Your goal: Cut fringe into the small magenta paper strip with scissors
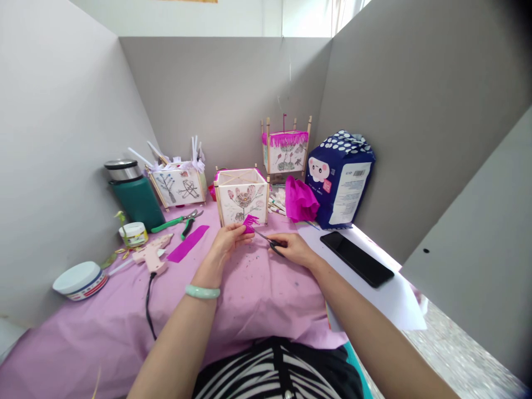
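My left hand (226, 239) pinches a small strip of magenta fringed paper (250, 223) above the pink tablecloth (257, 293). My right hand (291, 247) grips small black-handled scissors (268, 239), their blades pointing left at the strip's edge. A green bangle sits on my left wrist. Just behind the hands stands a square paper lantern (242, 198) with a flower drawing and wooden corner sticks.
A pink glue gun (153, 256), a magenta paper strip (188, 243) and green pliers (177, 221) lie at left. A green flask (133, 195), tape roll (81, 280), two more lanterns, crumpled magenta paper (300, 200), a blue packet (339, 178) and a black phone (356, 258) surround the work spot.
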`<action>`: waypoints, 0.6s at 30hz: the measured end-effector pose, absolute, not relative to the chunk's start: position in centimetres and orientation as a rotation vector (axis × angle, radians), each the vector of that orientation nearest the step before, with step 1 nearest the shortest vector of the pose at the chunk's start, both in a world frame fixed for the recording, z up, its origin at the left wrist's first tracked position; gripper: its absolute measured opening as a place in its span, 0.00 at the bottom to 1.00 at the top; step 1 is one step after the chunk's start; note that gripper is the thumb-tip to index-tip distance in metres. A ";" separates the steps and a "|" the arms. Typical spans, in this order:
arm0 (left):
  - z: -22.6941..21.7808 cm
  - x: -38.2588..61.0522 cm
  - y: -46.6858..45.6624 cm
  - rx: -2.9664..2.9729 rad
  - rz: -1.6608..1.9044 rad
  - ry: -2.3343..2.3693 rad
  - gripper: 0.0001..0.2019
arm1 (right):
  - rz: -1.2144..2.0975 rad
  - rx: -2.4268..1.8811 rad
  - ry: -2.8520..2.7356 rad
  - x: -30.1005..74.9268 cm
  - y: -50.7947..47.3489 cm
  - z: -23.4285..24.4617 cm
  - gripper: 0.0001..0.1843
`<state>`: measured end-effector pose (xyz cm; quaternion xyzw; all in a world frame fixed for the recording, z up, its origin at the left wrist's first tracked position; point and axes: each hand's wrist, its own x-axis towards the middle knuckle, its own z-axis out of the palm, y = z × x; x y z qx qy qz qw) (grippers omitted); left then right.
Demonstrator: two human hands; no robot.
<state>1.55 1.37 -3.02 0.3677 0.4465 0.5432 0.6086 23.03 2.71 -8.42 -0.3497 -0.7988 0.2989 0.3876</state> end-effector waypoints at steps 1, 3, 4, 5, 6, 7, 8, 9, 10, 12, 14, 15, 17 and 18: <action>-3.0 1.6 1.3 0.856 1.249 1.032 0.04 | 0.762 -0.890 -2.030 23.0 2.7 -8.4 0.21; -3.1 1.6 1.3 0.864 1.245 1.031 0.04 | 0.760 -0.891 -2.029 23.0 2.7 -8.4 0.21; -3.1 1.7 1.3 0.867 1.243 1.031 0.04 | 0.756 -0.891 -2.031 23.0 2.7 -8.3 0.21; -3.1 1.7 1.3 0.870 1.241 1.031 0.04 | 0.751 -0.892 -2.035 23.0 2.6 -8.3 0.21; -3.1 1.7 1.4 0.872 1.238 1.032 0.04 | 0.746 -0.893 -2.038 23.0 2.6 -8.3 0.21; -3.1 1.7 1.4 0.872 1.236 1.035 0.04 | 0.742 -0.895 -2.040 23.0 2.6 -8.2 0.21; -3.1 1.7 1.4 0.873 1.234 1.036 0.04 | 0.741 -0.896 -2.043 23.0 2.6 -8.2 0.21; -3.1 1.7 1.4 0.875 1.231 1.035 0.04 | 0.740 -0.898 -2.042 23.0 2.5 -8.2 0.21; -3.1 1.7 1.4 0.878 1.230 1.031 0.04 | 0.740 -0.899 -2.042 23.0 2.5 -8.1 0.21; -3.1 1.6 1.4 0.883 1.227 1.024 0.04 | 0.739 -0.898 -2.038 23.0 2.5 -8.1 0.21; -3.2 1.6 1.4 0.890 1.225 1.020 0.05 | 0.731 -0.897 -2.038 23.0 2.5 -8.1 0.20; -3.2 1.6 1.4 0.892 1.225 1.020 0.04 | 0.727 -0.896 -2.040 23.1 2.5 -8.1 0.20; -3.2 1.5 1.4 0.891 1.225 1.024 0.04 | 0.723 -0.894 -2.043 23.1 2.5 -8.1 0.20; -3.2 1.5 1.4 0.889 1.225 1.024 0.04 | 0.724 -0.893 -2.042 23.1 2.5 -8.1 0.20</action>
